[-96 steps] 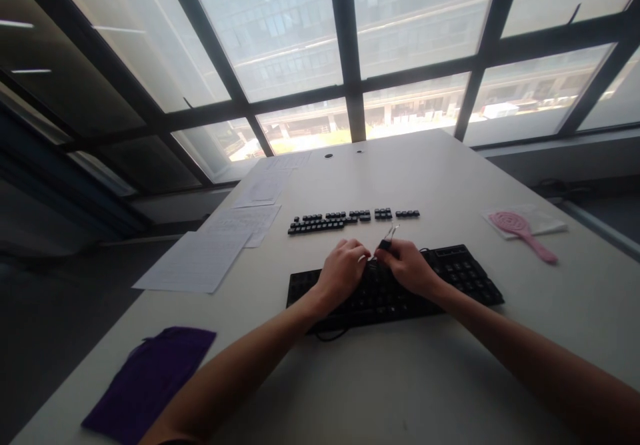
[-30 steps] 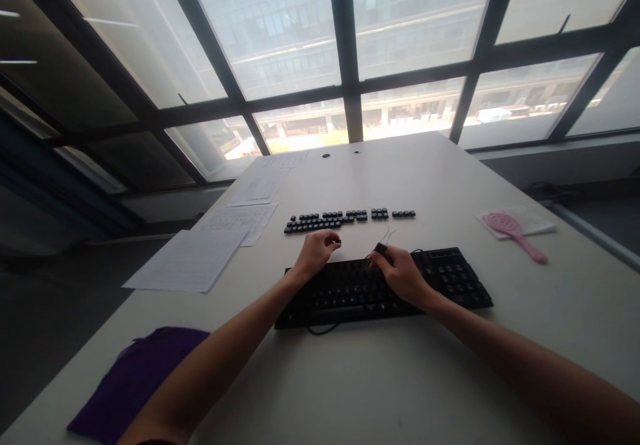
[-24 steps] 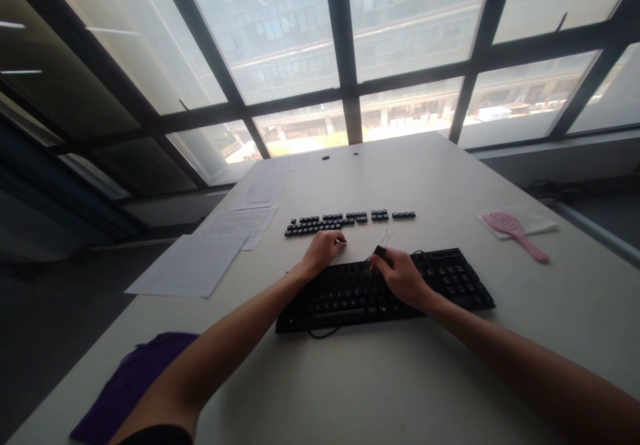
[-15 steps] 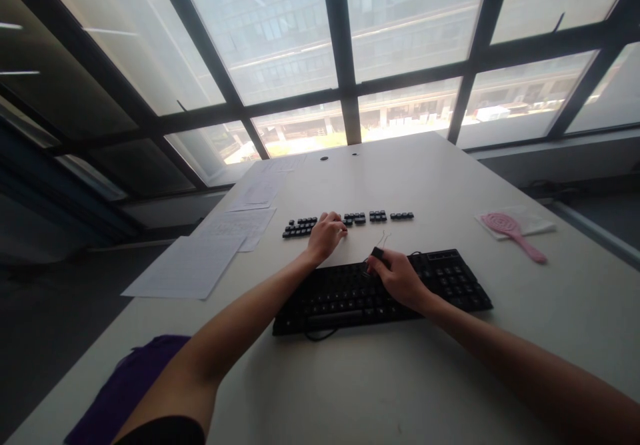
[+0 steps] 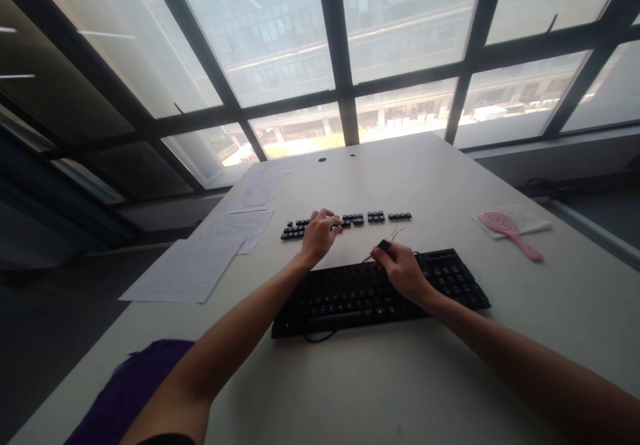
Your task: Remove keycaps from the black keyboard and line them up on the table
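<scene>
A black keyboard lies on the white table, its upper rows lacking some keycaps. Beyond it, loose black keycaps stand in small groups in a row. My left hand is over the left part of that row, its fingers bent down at the keycaps; whether it pinches one is too small to tell. Above the keyboard's upper edge, my right hand is closed on a small black tool with thin wire loops sticking out.
White papers lie along the table's left side. On the right a pink hairbrush rests on a white wrapper. Purple cloth is at the near left corner. Windows stand behind the table.
My left hand has shifted slightly left along the keycap row. My right hand has risen a little off the keyboard and moved right, turning the wire tool with it.
</scene>
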A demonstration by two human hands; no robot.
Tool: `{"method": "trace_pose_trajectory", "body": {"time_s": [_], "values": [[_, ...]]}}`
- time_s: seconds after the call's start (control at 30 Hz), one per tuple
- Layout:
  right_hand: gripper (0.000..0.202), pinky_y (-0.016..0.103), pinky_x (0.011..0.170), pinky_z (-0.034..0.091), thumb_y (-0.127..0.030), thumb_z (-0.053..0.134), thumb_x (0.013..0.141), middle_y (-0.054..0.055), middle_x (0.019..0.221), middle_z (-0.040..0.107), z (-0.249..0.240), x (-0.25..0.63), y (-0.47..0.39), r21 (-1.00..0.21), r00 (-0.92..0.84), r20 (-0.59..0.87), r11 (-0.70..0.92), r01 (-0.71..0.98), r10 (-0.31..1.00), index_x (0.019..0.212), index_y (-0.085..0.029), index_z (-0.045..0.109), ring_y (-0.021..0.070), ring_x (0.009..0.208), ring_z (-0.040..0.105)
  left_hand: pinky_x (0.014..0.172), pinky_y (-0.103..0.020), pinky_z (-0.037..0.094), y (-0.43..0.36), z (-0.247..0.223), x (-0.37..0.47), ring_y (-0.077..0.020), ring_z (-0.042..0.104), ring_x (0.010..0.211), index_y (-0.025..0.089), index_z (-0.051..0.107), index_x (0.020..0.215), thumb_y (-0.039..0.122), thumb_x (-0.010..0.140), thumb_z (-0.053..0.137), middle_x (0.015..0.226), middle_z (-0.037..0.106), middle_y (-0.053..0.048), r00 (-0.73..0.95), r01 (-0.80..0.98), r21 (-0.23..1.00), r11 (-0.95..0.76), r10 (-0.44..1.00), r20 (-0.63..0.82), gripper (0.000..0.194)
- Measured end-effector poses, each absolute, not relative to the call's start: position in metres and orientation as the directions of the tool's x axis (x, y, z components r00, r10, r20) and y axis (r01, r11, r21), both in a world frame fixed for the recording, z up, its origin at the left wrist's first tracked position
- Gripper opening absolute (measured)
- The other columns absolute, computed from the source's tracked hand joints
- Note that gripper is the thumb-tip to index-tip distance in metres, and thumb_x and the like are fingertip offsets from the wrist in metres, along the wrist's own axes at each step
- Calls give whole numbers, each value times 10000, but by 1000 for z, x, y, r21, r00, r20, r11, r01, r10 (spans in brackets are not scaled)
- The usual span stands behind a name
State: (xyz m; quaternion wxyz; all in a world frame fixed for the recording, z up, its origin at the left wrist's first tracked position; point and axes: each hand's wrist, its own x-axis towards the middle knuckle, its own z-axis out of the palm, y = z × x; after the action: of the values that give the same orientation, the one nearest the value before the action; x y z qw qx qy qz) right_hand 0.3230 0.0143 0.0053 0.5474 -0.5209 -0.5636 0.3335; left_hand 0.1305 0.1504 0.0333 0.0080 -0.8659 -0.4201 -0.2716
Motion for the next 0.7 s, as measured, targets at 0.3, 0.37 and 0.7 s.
{"method": "trace_pose_trajectory", "body": {"time_s": [0.3,0.37,0.7], "values": [[236,274,616,409,-284,567,899,9,663,612,26,338,13,-862,-136,277,308,402,951,696,-172,607,159,643,536,886,-364,480,47,29,144,-224,566,969,213,716,938,151,893,583,969,656,-55,575,556,474,-683,728,374,153],[215,282,659,421,-234,553,903,22,729,614,26,338,9,-816,-211,302,366,447,930,705,-174,609,166,697,541,893,-364,479,37,22,147,-221,568,955,210,709,936,140,890,568,957,658,-56,574,538,511,-670,736,360,164],[170,320,758,454,-169,504,924,73,879,672,12,330,-9,-685,-251,427,492,537,869,866,-196,661,211,811,601,839,-345,489,31,20,150,-233,572,938,215,684,929,192,802,651,949,645,-64,679,493,503,-710,676,288,133]]}}
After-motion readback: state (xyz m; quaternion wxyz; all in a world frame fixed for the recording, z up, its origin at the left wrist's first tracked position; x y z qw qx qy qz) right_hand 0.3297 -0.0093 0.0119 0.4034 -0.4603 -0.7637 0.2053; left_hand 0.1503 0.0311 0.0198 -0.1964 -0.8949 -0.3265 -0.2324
